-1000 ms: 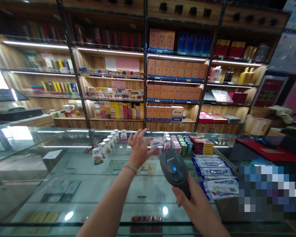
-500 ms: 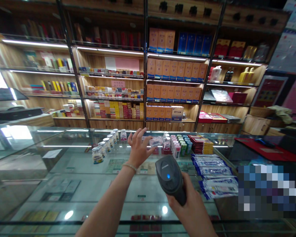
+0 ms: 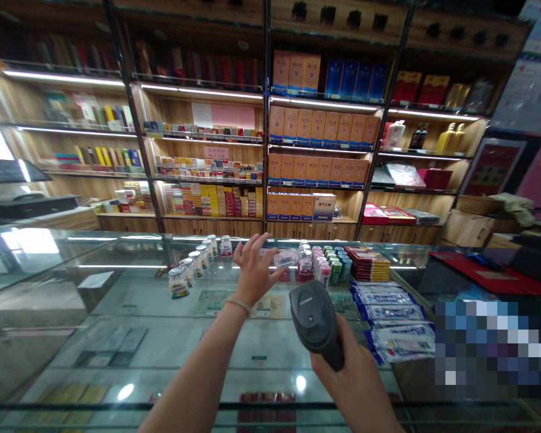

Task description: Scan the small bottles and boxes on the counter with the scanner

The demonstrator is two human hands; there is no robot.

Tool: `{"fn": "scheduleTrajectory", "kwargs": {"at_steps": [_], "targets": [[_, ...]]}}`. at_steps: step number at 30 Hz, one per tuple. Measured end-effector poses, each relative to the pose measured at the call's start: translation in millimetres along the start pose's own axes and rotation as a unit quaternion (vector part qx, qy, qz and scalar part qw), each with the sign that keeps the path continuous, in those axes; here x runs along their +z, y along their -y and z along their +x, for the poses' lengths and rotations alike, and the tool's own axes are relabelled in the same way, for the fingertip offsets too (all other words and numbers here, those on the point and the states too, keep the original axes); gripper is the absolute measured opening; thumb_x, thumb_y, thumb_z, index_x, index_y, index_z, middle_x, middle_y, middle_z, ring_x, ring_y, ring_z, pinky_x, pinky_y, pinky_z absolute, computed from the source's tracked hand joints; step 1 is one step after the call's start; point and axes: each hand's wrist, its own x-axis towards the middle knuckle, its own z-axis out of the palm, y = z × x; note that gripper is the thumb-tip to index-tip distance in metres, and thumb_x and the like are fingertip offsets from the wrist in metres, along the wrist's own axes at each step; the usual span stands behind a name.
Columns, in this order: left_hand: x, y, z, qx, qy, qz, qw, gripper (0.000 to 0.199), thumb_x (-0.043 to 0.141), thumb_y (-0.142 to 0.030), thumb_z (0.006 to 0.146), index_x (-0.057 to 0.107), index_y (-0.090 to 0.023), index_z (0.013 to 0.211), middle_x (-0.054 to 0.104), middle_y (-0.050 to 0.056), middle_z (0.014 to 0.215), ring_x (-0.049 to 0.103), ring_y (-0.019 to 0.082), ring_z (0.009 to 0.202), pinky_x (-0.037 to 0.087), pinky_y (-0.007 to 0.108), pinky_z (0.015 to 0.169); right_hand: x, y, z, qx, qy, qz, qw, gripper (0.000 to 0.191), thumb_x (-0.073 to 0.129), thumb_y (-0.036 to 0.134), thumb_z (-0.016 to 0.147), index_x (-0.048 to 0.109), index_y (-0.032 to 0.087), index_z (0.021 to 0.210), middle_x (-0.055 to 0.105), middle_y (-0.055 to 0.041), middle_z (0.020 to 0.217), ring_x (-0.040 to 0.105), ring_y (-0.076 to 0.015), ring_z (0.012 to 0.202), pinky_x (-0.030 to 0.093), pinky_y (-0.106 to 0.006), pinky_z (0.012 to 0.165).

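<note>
My left hand (image 3: 256,267) is over the glass counter (image 3: 162,343), its thumb and forefinger around one end of a small clear bottle (image 3: 286,258) lying on its side, barcode toward me. In my right hand (image 3: 354,373) is a dark grey handheld scanner (image 3: 313,319), its head up and angled toward the bottle. Left of my left hand, several small white-capped bottles (image 3: 178,282) stand in a slanting row. Just right of the held bottle are similar upright bottles (image 3: 305,261), then rows of pink, green and blue containers (image 3: 335,269).
Stacked red and yellow packets (image 3: 367,263) and blue-white packages (image 3: 390,307) lie on the counter's right side. A red mat (image 3: 491,273) is farther right. Behind the counter stand wooden shelves with boxes (image 3: 318,126). A white paper (image 3: 101,280) shows at the left.
The scanner in my right hand has moved slightly right, and its blue light is now off. My left hand and the bottle have hardly moved.
</note>
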Motion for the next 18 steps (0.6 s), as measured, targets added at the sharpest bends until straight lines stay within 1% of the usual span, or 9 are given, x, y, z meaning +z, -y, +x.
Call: {"fn": "scheduleTrajectory", "kwargs": {"at_steps": [5, 8, 10, 14, 16, 18], "targets": [[1.3, 1, 0, -0.003, 0.003, -0.005, 1.000, 0.040, 0.077, -0.053, 0.077, 0.069, -0.028, 0.107, 0.051, 0.012, 0.145, 0.040, 0.034, 0.139, 0.014, 0.056, 0.119, -8, -6, 10, -0.077, -0.007, -0.100, 0.992, 0.035, 0.052, 0.030, 0.080, 0.065, 0.024, 0.112, 0.075, -0.0013, 0.077, 0.073, -0.0226, 0.066, 0.052, -0.027, 0.057], [1.6, 1, 0, 0.001, 0.001, 0.000, 1.000, 0.041, 0.076, -0.053, 0.077, 0.069, -0.028, 0.108, 0.051, 0.013, 0.145, 0.040, 0.035, 0.139, 0.015, 0.057, 0.118, -13, -9, 18, -0.117, -0.016, -0.150, 0.982, 0.040, 0.053, 0.027, 0.078, 0.065, 0.023, 0.117, 0.077, -0.0032, 0.084, 0.075, -0.0239, 0.072, 0.054, -0.028, 0.059], [1.5, 1, 0, 0.000, 0.000, -0.002, 1.000, 0.040, 0.076, -0.052, 0.078, 0.069, -0.027, 0.108, 0.051, 0.013, 0.145, 0.040, 0.034, 0.139, 0.015, 0.057, 0.118, -14, -13, 24, -0.132, -0.022, -0.185, 0.974, 0.043, 0.054, 0.026, 0.079, 0.063, 0.022, 0.121, 0.078, -0.0052, 0.090, 0.076, -0.0247, 0.076, 0.055, -0.029, 0.061], [1.7, 1, -1, -0.004, 0.000, -0.004, 1.000, 0.039, 0.077, -0.051, 0.077, 0.069, -0.027, 0.108, 0.050, 0.013, 0.145, 0.040, 0.035, 0.139, 0.015, 0.057, 0.119, -14, -18, 34, -0.155, 0.012, -0.243, 0.958, 0.045, 0.059, 0.025, 0.080, 0.060, 0.022, 0.125, 0.077, -0.0064, 0.099, 0.075, -0.0246, 0.078, 0.056, -0.031, 0.063], [2.0, 2, -1, -0.005, 0.001, -0.004, 1.000, 0.040, 0.077, -0.050, 0.077, 0.069, -0.027, 0.108, 0.050, 0.013, 0.146, 0.040, 0.035, 0.139, 0.014, 0.057, 0.119, -13, -20, 39, -0.164, 0.032, -0.258, 0.951, 0.044, 0.060, 0.021, 0.079, 0.061, 0.021, 0.123, 0.076, -0.0070, 0.104, 0.075, -0.0242, 0.084, 0.058, -0.032, 0.069], [2.5, 3, -1, -0.004, 0.003, -0.005, 1.000, 0.040, 0.078, -0.049, 0.077, 0.069, -0.027, 0.108, 0.049, 0.013, 0.146, 0.040, 0.035, 0.139, 0.014, 0.058, 0.119, -11, -21, 42, -0.180, 0.030, -0.273, 0.945, 0.042, 0.062, 0.018, 0.077, 0.062, 0.020, 0.119, 0.073, -0.0106, 0.117, 0.072, -0.0262, 0.100, 0.059, -0.035, 0.080]]}}
